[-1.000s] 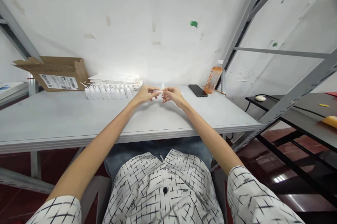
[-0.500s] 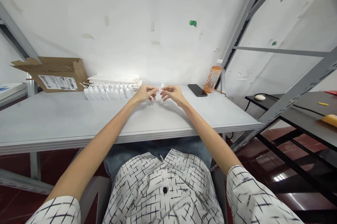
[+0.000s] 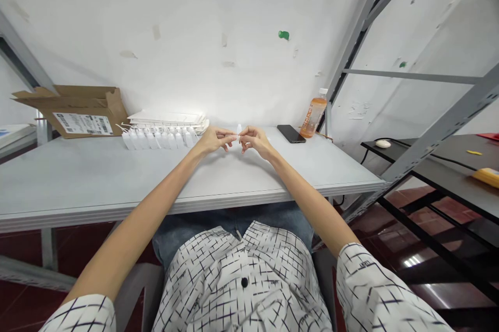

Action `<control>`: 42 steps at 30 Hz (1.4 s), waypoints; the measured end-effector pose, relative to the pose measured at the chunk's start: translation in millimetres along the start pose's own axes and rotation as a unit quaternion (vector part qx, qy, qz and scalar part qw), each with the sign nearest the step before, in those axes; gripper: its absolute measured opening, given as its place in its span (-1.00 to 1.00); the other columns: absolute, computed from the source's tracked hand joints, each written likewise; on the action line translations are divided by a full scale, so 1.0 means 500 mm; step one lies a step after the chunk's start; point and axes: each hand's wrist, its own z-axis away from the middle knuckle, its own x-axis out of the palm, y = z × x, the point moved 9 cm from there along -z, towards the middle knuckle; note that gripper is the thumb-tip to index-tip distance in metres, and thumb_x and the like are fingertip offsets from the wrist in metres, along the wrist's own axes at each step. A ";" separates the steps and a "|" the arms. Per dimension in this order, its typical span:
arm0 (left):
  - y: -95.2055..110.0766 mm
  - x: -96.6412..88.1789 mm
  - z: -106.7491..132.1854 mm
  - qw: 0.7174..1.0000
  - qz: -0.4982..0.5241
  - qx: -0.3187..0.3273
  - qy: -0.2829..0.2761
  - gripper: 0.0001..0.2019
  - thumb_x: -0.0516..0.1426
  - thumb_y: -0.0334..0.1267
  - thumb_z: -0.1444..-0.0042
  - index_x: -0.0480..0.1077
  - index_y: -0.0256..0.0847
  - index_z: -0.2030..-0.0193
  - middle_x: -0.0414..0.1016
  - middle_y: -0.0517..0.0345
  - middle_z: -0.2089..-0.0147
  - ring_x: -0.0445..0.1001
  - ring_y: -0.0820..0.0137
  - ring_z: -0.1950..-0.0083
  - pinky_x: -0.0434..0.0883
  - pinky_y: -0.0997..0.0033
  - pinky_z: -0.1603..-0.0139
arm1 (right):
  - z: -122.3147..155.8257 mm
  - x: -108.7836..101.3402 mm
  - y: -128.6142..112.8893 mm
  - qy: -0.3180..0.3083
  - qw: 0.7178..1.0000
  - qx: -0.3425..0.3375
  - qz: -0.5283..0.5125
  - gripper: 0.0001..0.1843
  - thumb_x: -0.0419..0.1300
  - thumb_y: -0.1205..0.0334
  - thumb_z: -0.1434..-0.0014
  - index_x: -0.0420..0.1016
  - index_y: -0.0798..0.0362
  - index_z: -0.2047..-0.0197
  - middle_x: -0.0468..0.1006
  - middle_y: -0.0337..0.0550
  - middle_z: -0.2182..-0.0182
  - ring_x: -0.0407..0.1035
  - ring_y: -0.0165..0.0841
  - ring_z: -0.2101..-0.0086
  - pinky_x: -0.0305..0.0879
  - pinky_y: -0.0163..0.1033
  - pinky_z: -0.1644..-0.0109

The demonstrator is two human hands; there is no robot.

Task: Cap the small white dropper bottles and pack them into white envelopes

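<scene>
Closer together now, L hand (image 3: 215,140) and R hand (image 3: 254,142) w/ fingertips nearly shut, pinching small white plastic piece (image 3: 239,130) between them; keep it steady.

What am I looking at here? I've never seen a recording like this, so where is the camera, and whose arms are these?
There's no machine here, just a person working with bare hands. The single picture comes from a camera worn on the head, looking forward and down, so the person's own shirt shows at the bottom. The left hand and right hand meet above a grey table, pinching a small white item between their fingertips; it's too small to identify exactly. Farther along the table are a row of small white bottles, a white stack, a cardboard box, a phone and an orange drink bottle.
</scene>
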 end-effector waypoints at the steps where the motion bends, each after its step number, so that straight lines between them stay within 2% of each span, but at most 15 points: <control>1: 0.000 -0.001 0.000 1.000 -0.002 0.004 0.003 -0.48 0.38 0.07 0.13 0.63 -0.36 0.17 0.59 -0.02 0.36 0.49 0.37 0.37 0.51 0.39 0.45 | -0.001 0.000 0.002 0.000 1.000 0.000 -0.002 -0.82 0.31 0.27 0.04 0.35 0.05 0.42 0.46 -0.31 0.54 0.32 -0.48 0.57 0.48 -0.25 0.47; 8: 0.002 -0.004 -0.005 0.999 -0.022 0.031 0.007 -0.47 0.39 0.06 0.13 0.63 -0.37 0.15 0.61 -0.04 0.33 0.53 0.34 0.39 0.57 0.30 0.40 | -0.002 -0.001 0.010 0.003 1.000 0.004 -0.022 -0.82 0.30 0.25 0.06 0.35 0.05 0.41 0.47 -0.32 0.54 0.32 -0.48 0.55 0.52 -0.24 0.43; 14: 0.010 -0.004 -0.004 0.997 -0.048 0.050 0.019 -0.50 0.38 0.06 0.12 0.64 -0.34 0.16 0.61 -0.03 0.26 0.54 0.38 0.44 0.59 0.30 0.39 | -0.002 -0.005 0.013 0.005 0.999 0.012 -0.033 -0.82 0.30 0.27 0.09 0.37 0.06 0.42 0.46 -0.33 0.55 0.31 -0.49 0.56 0.53 -0.22 0.42; 21: 0.022 -0.006 -0.002 0.994 -0.060 0.078 0.042 -0.53 0.39 0.05 0.15 0.65 -0.31 0.20 0.53 0.04 0.28 0.52 0.41 0.44 0.59 0.35 0.41 | -0.004 -0.009 0.020 -0.004 0.998 0.026 -0.050 -0.79 0.35 0.29 0.13 0.40 0.08 0.40 0.49 -0.31 0.54 0.32 -0.48 0.56 0.55 -0.17 0.39; 25: 0.014 -0.005 -0.003 0.997 -0.053 0.034 0.039 -0.54 0.38 0.02 0.12 0.62 -0.32 0.17 0.52 0.03 0.30 0.51 0.36 0.34 0.54 0.42 0.50 | -0.002 -0.010 0.012 0.000 0.999 0.024 -0.028 -0.78 0.37 0.24 0.08 0.42 0.09 0.37 0.53 -0.25 0.50 0.41 -0.43 0.52 0.54 -0.20 0.41; 28: 0.003 -0.004 -0.003 0.999 -0.028 -0.015 0.036 -0.55 0.34 0.03 0.03 0.57 -0.33 0.15 0.46 0.07 0.39 0.46 0.38 0.37 0.47 0.47 0.57 | -0.002 -0.018 -0.002 0.026 1.000 0.000 -0.011 -0.77 0.37 0.21 0.06 0.45 0.08 0.33 0.55 -0.23 0.47 0.42 -0.43 0.52 0.52 -0.24 0.44; 34: -0.009 0.005 0.000 0.997 0.033 -0.066 0.006 -0.60 0.33 0.04 0.00 0.41 -0.30 0.46 0.33 0.15 0.49 0.33 0.48 0.47 0.26 0.56 0.63 | -0.007 -0.026 -0.012 0.051 0.998 -0.022 0.002 -0.69 0.40 0.19 0.07 0.49 0.09 0.25 0.59 -0.20 0.43 0.44 -0.43 0.52 0.52 -0.26 0.45; 38: -0.030 0.002 0.001 0.990 0.063 -0.122 0.006 -0.58 0.37 -0.01 0.05 0.29 -0.27 0.53 0.24 0.22 0.53 0.16 0.59 0.57 0.01 0.58 0.66 | -0.008 -0.023 -0.008 0.049 0.999 -0.016 0.004 -0.69 0.44 0.17 0.10 0.51 0.12 0.30 0.60 -0.17 0.44 0.45 -0.42 0.52 0.51 -0.28 0.48; 42: -0.028 0.000 0.000 0.991 0.071 -0.113 -0.007 -0.61 0.37 -0.06 0.06 0.33 -0.29 0.53 0.23 0.21 0.51 0.11 0.62 0.56 -0.03 0.56 0.61 | -0.004 -0.018 -0.011 0.044 0.999 -0.012 0.023 -0.68 0.45 0.12 0.09 0.51 0.14 0.36 0.57 -0.17 0.47 0.45 -0.42 0.53 0.51 -0.28 0.50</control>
